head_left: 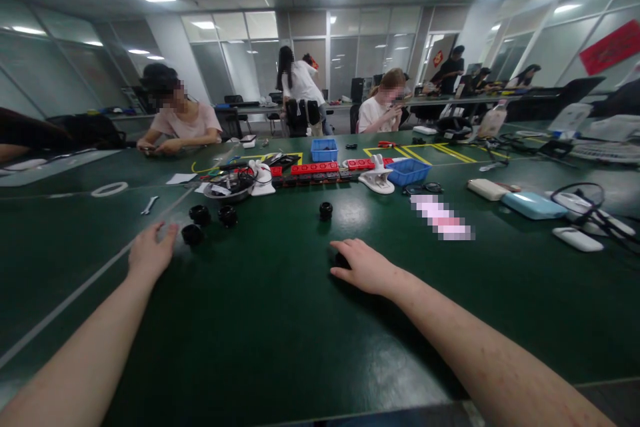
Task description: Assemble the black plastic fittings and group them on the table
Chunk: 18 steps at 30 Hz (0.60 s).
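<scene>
My right hand (361, 265) is closed around a small black cylindrical part (341, 260) on the green table, its fingers hiding most of the part. A similar black ribbed part (326, 211) stands just beyond that hand. On the left, my left hand (151, 250) rests low over the table with fingers apart and nothing in them. Beside its thumb lies a black part (192, 235). Two more of the same kind, one black part (199, 215) and another black part (227, 215), sit a little farther off.
Across the table's middle are a metal bowl of cables (228, 188), white clamp stands (377, 177), red strips (315, 168) and blue bins (409, 171). A wrench (149, 205) and tape ring (110, 189) lie left; a light-blue case (534, 205) lies right. People sit opposite.
</scene>
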{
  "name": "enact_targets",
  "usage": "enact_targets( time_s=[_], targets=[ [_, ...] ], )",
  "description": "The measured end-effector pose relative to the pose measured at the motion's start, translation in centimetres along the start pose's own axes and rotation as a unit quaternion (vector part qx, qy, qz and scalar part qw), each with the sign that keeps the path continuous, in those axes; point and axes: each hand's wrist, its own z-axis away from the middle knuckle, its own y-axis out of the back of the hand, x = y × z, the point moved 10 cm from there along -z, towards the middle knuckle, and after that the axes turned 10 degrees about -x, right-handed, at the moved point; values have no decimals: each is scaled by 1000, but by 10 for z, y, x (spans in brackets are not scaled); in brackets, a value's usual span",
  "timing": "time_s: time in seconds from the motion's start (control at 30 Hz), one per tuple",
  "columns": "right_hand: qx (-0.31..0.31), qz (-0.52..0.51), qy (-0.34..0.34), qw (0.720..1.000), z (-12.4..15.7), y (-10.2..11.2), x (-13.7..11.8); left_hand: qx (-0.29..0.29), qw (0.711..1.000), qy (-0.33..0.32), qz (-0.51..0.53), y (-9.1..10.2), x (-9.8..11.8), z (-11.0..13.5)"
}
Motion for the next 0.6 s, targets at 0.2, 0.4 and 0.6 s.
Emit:
enact_targets(
  time_s=[0.2,0.4,0.6],
  targets=[
    [-4,-1,3,1000,0,0,1,-89,969,37,228,1,4,-34],
    [-1,-6,8,1000,-2,3,5,-179,919,73,344,-24,21,-47],
    [-4,-4,8,1000,-2,4,4,-204,911,104,343,-37,20,-50]
  ],
)
